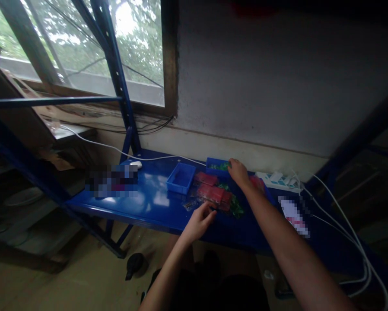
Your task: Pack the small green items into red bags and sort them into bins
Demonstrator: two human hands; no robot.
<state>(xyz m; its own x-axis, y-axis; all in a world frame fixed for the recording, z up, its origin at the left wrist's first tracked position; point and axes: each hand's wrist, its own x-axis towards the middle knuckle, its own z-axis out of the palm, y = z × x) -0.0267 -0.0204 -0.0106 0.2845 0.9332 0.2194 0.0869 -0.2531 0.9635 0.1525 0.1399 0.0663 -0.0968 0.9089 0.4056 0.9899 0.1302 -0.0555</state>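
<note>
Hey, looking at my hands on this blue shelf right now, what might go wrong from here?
1. The red packets lie in a loose pile near the front edge of the blue shelf; your left hand, at their near side, might nudge one off onto the floor.
2. Your right hand reaches to the far blue bin across that pile, so the forearm may drag packets.
3. White cables trail by your right arm and might snag.

Glossy painted metal table (155, 203); plastic tray (181, 178).
</note>
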